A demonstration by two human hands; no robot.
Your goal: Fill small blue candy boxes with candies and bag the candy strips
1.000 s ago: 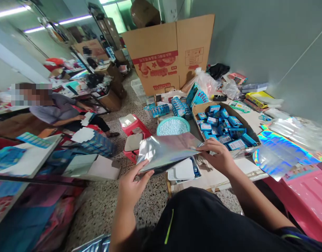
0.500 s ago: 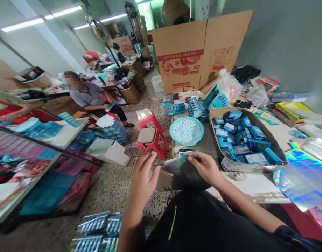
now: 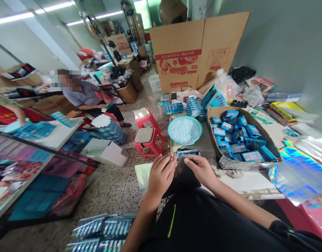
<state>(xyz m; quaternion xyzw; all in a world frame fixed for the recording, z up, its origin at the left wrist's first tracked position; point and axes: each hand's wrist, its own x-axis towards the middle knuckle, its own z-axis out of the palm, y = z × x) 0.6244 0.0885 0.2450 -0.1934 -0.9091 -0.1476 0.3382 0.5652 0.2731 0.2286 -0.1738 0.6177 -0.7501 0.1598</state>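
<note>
A thin, shiny sheet hangs in front of my lap, pale at its left end and dark where it reflects. My right hand is closed, pinching the upper edge between thumb and fingers. On the left, my left hand has its fingers drawn together at the same edge, partly covering the sheet. Just beyond my fingertips lies a small open box with blue things inside. A turquoise basin of small pale pieces stands behind it on the table.
To the right, a carton tray holds several blue boxes. Reflective film lies at the table's right side. Red stools stand left of the table. Packed blue goods are on the floor. A person sits further back.
My left hand has moved right and closed from spread fingers onto the sheet's edge. The sheet has turned, its pale left end now showing. My right hand keeps its pinch, slightly further left.
</note>
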